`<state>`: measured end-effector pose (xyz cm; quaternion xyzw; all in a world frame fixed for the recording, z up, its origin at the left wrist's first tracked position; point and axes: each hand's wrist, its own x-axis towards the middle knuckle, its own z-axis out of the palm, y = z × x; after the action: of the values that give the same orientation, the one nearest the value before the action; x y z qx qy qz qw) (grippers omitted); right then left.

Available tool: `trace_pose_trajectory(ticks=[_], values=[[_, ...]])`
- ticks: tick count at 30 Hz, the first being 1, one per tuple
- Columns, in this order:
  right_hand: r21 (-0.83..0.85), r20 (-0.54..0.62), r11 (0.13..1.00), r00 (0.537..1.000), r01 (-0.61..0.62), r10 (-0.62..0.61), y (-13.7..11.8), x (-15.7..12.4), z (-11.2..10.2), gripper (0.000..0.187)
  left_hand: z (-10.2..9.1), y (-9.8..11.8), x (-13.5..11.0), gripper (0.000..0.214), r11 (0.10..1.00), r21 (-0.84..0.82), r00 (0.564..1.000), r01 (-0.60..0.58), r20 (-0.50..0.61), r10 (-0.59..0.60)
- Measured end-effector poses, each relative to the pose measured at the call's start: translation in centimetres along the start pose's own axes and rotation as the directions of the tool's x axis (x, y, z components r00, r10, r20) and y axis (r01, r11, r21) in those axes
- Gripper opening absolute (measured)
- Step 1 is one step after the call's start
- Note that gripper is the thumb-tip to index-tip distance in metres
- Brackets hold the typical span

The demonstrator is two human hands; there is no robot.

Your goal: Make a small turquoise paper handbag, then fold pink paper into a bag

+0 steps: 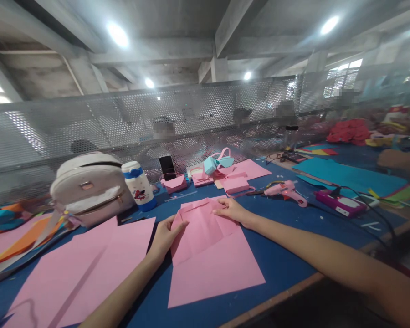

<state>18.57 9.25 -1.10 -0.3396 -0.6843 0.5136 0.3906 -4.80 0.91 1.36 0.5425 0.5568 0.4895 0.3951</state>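
Note:
A creased piece of pink paper (201, 228) is held by its left and upper right edges, above a flat pink sheet (215, 273) on the blue table. My left hand (166, 237) pinches the left edge, thumb on top. At the upper right edge, my right hand (234, 211) is closed on the same paper, thumb and fingers together. Fold lines run across the creased paper, and its top edge is turned over. Beyond it sit small folded pink paper boxes (175, 183) and a light blue folded paper piece (211, 165).
Pink sheets (78, 269) lie at left, before a white backpack (89, 187) and a bottle (140, 187). A phone (167, 167) leans by the perforated metal screen (123, 118). On the right are a pink glue gun (287, 191), a purple power strip (340, 203) and blue sheets (351, 175).

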Motion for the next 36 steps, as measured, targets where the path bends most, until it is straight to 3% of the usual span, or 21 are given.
trace_pose_trajectory(ticks=[13, 36], values=[[-0.053, -0.018, 0.998, 0.999, 0.036, -0.037, -0.08, 0.1, -0.3, 0.037, 0.03, -0.26, -0.06, 0.049, 0.998, 0.051, 0.998, 0.047, 0.028, -0.049], [-0.068, -0.016, 0.974, 0.975, 0.218, -0.22, -0.24, 0.65, -0.56, 0.024, 0.09, -0.75, 0.2, 0.049, 0.98, 0.195, 0.99, -0.03, 0.139, 0.002]])
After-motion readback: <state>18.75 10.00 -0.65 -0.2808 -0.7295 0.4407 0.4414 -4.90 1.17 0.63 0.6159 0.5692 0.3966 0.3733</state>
